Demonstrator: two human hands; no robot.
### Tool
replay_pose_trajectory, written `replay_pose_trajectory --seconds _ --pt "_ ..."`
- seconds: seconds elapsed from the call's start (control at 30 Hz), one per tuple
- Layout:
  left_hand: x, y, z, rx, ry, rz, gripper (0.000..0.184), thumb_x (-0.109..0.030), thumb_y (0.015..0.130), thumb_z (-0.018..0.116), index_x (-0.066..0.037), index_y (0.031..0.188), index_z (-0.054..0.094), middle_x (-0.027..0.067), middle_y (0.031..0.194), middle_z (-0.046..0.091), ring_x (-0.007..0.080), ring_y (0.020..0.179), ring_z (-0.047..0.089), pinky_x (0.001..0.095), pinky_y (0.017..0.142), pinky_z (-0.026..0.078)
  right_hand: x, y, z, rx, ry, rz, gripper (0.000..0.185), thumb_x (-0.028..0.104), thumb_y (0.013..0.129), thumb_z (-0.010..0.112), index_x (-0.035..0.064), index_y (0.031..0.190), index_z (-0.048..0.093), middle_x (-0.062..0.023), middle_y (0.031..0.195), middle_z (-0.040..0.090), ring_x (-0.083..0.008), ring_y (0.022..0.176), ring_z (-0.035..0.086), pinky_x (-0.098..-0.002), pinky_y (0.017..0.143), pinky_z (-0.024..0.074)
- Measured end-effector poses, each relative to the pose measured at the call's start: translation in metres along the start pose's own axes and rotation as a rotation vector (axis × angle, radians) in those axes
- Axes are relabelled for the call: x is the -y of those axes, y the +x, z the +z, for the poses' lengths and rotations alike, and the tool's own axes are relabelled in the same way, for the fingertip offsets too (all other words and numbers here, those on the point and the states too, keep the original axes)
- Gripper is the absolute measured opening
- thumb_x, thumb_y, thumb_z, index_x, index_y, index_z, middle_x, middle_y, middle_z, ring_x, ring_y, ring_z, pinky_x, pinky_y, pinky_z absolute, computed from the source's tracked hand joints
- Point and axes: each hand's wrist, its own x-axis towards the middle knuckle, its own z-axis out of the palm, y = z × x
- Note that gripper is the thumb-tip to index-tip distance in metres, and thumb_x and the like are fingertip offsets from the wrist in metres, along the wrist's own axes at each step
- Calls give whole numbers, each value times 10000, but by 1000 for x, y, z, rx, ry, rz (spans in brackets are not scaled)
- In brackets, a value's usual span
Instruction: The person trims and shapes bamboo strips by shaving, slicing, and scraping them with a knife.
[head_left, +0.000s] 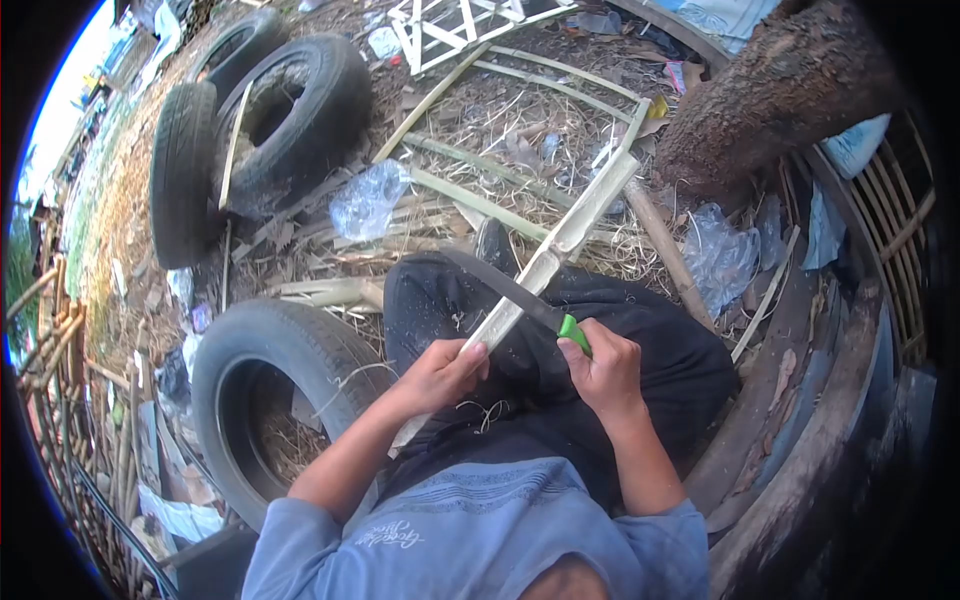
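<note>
A long split bamboo strip [540, 268] slants from my lap up toward the upper right, pale inside with a node partway along. My left hand [446, 374] is closed around its lower part. In my right hand [604, 368] is a knife [508, 290] with a green handle, its dark blade pointing to the upper left. The blade crosses over the strip just above my left hand; whether it touches the strip I cannot tell. Thin curled shavings [487, 415] lie on my dark trousers.
Worn tyres [290, 330] lie on my left and at the upper left. Bamboo slats [480, 205] and a lattice frame [465, 35] lie ahead among shavings and plastic bags [368, 200]. A thick tree trunk [770, 100] leans in at the upper right.
</note>
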Motion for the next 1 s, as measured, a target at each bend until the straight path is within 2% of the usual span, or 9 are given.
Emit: replay_pose_trajectory --seconds 0.1,0.27,0.37,0.47,0.53,0.63,0.83,0.9,1.0 --pt "-1 -3 0 109 -45 -37 423 -435 1030 376 -52 899 498 -40 572 372 52 462 318 227 409 259 -5 5 -7 -39 -38 -38 431 448 893 609 67 721 503 -90 624 559 -305 560 616 -393 479 468" --pt "6 -5 10 143 -132 -33 401 -454 1023 382 -81 902 463 -30 562 370 57 439 317 225 394 251 -30 17 -15 -46 -166 -296 440 476 875 616 92 690 504 -61 586 529 -243 528 610 -366 470 479" --pt "5 -6 8 148 -168 -91 400 -463 1017 395 -88 889 455 -28 556 364 58 431 306 223 386 251 -55 27 -26 -111 -251 -327 461 487 876 610 81 685 503 -69 574 520 -252 524 602 -371 471 474" --pt "5 -8 3 159 -188 -104 415 -471 1012 404 -87 869 463 -32 560 375 56 432 327 221 385 262 -63 30 -32 -252 -198 -173 465 477 887 602 66 693 502 -81 584 528 -275 530 600 -382 472 463" --pt "7 -13 0 132 -18 -11 450 -457 1017 406 -88 765 465 -44 559 408 52 456 397 226 408 315 -71 29 -47 -274 -204 -159 464 472 894 598 61 698 507 -85 591 537 -285 532 601 -388 472 460" --pt "19 -16 -3 113 8 -57 438 -464 1013 409 -76 832 501 -32 578 446 55 441 403 220 390 297 -66 26 -54 -289 -193 -131 459 464 904 592 60 700 515 -93 591 544 -305 535 605 -397 475 454" --pt "21 -20 9 158 42 10 457 -446 1022 395 -64 794 498 -27 553 452 62 443 424 223 394 321 -35 19 -39 -109 16 -148 504 490 890 600 36 684 525 -122 591 514 -333 535 576 -408 485 435" --pt "21 -24 10 132 88 86 472 -448 1020 400 -68 755 490 -28 550 445 62 446 425 225 406 331 -37 21 -43 -117 -24 -185 504 503 886 596 54 670 522 -102 583 533 -310 532 594 -401 474 450" --pt "16 -33 15 107 68 42 447 -416 1025 412 -71 751 486 -50 584 442 46 505 412 228 451 339 -48 28 -48 -137 -104 -224 513 519 895 576 65 659 525 -90 571 555 -294 533 613 -401 469 466"
